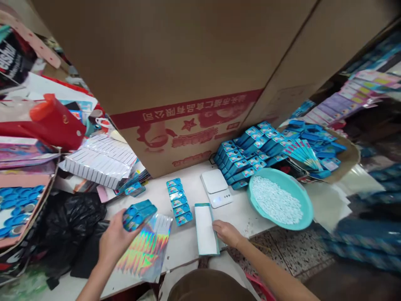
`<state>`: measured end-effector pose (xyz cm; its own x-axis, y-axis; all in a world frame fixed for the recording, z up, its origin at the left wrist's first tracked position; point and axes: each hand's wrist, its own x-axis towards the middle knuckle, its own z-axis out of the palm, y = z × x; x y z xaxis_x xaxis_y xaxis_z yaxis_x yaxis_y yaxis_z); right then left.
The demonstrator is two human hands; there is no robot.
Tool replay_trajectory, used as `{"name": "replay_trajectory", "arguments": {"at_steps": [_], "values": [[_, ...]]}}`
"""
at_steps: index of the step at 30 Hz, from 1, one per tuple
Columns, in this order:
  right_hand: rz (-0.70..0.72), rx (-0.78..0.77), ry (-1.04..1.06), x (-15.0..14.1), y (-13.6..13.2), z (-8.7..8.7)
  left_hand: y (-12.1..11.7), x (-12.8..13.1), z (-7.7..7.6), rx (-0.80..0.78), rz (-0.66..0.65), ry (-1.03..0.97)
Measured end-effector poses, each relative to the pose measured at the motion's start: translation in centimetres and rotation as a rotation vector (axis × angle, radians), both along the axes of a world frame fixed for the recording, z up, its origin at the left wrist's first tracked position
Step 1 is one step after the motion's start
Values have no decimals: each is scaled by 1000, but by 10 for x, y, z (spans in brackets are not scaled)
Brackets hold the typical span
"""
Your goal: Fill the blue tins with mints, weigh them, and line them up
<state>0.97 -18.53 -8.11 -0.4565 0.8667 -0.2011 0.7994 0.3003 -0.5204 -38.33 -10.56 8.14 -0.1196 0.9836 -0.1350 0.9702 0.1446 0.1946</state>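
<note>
The left hand [112, 234] grips blue boxes [138, 215] in its fingers near a holographic sheet [150, 251], a row of blue boxes [179, 202] lies on the counter [180, 244], then comes a teal-edged white card [205, 232], its right edge pinched by the right hand's [228, 234] fingers.

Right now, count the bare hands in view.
2: the left hand grips blue packs; the right hand is at the right edge of the white panel.

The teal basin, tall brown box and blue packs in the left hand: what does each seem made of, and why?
Teal basin: probably smooth plastic, from its even colour and rounded rim.
Tall brown box: likely matt cardboard, by its printed brown faces.
Blue packs: perhaps glossy card, by their straight edges; possibly plastic.
</note>
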Motion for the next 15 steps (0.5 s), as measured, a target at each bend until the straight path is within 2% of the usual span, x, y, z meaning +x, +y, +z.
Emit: {"name": "replay_trajectory", "arguments": {"at_steps": [3,8,12,15], "values": [[-24,-137,5,-13,4,-13,-10,65,1,-1,-135,-177],[-138,-165,50,-6,8,-20,-17,166,-23,-69,-317,-318],[-284,-133,83,3,-4,-14,-12,221,-47,-149,-438,-228],[-523,-131,67,-5,-15,-10,-4,246,-64,-157,-475,-125]]}}
